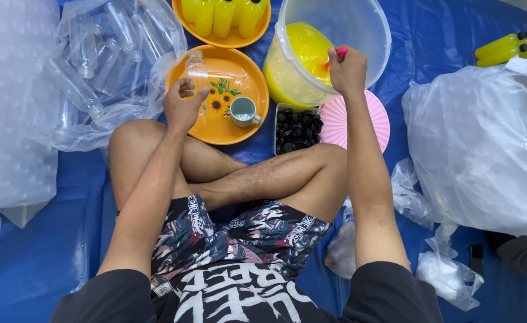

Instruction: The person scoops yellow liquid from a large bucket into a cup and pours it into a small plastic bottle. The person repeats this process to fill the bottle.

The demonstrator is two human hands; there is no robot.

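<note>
Left hand (183,106) grips one clear bottle (197,73); right hand (347,70) pinches one pink handle (339,52).

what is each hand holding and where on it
Left hand grips an empty clear plastic bottle around its lower body. Right hand pinches the pink handle of a utensil dipping into the bucket.

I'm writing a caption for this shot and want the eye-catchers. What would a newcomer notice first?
The big clear bucket of bright yellow liquid at top centre, where the right hand grips a pink handle. Beside it, the left hand holds an empty clear bottle over an orange tray with a small cup.
</note>
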